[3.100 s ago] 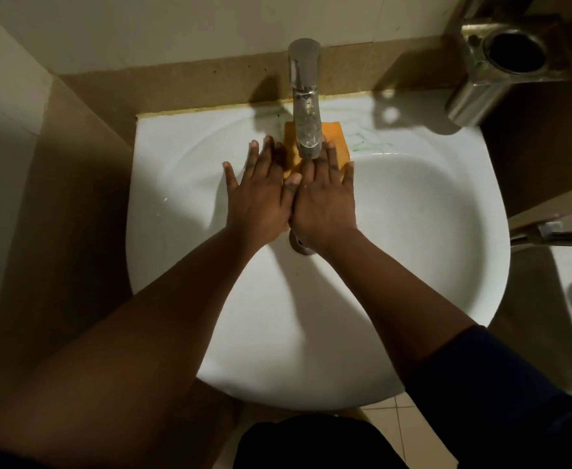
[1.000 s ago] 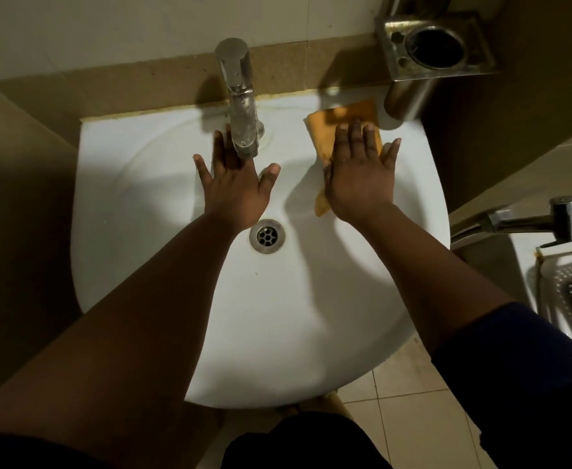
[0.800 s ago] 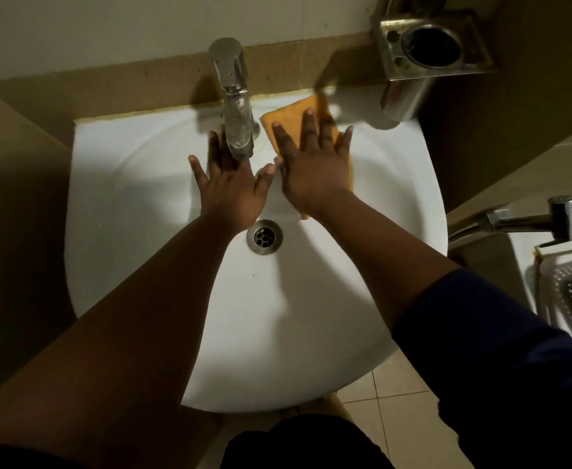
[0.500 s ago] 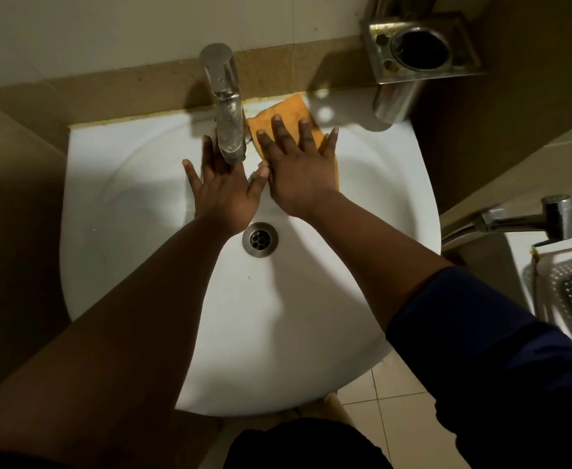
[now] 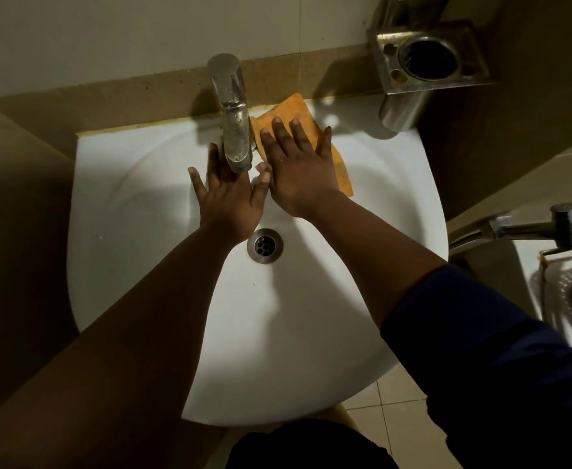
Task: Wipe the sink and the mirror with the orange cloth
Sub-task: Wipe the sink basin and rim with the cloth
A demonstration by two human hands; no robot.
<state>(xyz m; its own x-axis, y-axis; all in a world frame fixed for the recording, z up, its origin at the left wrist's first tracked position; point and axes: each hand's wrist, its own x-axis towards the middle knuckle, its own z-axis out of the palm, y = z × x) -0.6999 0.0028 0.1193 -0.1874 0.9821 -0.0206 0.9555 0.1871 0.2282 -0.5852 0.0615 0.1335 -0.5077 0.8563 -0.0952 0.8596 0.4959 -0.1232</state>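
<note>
Leftward since a second ago slid the right hand (image 5: 300, 174), flat and open, pinning the soft, light orange cloth (image 5: 298, 113) at the sink (image 5: 142, 265) rim's one o'clock beside the tap (image 5: 232, 113); left hand (image 5: 228, 198) spread empty — best pressed broadly, palm-down.

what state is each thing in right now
cloth: flat on the sink's back rim, pressed under the right hand
right hand: open, palm down on the cloth
left hand: open, fingers spread, empty, under the tap spout
tap: no water seen running
drain: open, unplugged
sink: no pooled water
holder: empty
</note>
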